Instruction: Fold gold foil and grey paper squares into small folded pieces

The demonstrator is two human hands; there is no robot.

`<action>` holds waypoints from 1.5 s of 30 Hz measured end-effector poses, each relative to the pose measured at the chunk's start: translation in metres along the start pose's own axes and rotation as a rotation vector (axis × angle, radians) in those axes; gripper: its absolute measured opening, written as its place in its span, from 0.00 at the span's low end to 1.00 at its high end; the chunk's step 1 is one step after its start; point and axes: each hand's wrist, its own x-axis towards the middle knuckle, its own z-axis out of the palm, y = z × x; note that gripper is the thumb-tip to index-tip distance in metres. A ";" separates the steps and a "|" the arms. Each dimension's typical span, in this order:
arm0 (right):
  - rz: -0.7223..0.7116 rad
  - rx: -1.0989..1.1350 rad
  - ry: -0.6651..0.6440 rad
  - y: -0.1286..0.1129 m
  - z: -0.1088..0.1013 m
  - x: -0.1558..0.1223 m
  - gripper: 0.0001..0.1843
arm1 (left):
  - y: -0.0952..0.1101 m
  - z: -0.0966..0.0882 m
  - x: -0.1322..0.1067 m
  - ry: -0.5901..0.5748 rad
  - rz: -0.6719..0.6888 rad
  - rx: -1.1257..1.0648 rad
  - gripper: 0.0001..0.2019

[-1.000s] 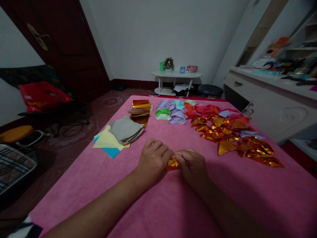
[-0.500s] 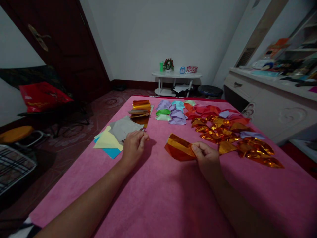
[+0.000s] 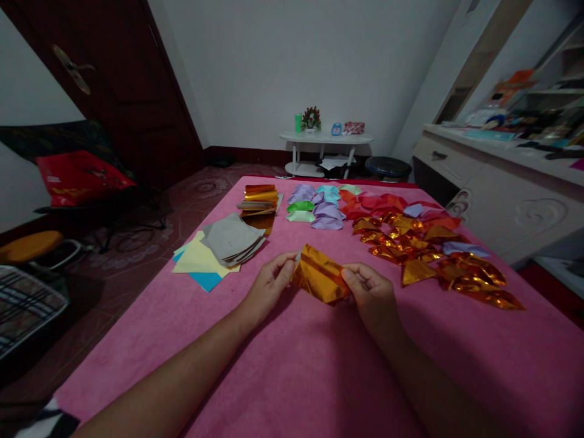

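A sheet of gold foil paper, creased and partly folded, is held above the pink cloth between my two hands. My left hand pinches its left end between thumb and fingers. At the right end, my right hand grips the paper's edge the same way. Left of my left hand lies a stack of grey-backed papers, resting on yellow paper and blue paper. Folded gold foil pieces lie to the right of my right hand.
The pink-covered table also bears a pile of gold folded papers, purple folded papers, green ones and red ones. A chair with a red bag stands left; a white cabinet stands right.
My left hand has moved right from the grey-backed stack and taken hold of the gold foil paper's left end. The paper has tilted, showing a shinier face.
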 end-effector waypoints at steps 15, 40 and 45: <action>-0.020 0.059 0.164 0.000 -0.001 0.002 0.11 | 0.002 0.004 0.000 0.035 -0.143 -0.152 0.22; 0.193 0.036 -0.381 -0.008 0.005 0.001 0.09 | -0.002 0.004 -0.004 0.087 -0.076 0.157 0.14; 0.118 0.024 -0.343 -0.007 0.004 0.002 0.08 | -0.002 0.004 -0.003 0.171 -0.093 0.139 0.17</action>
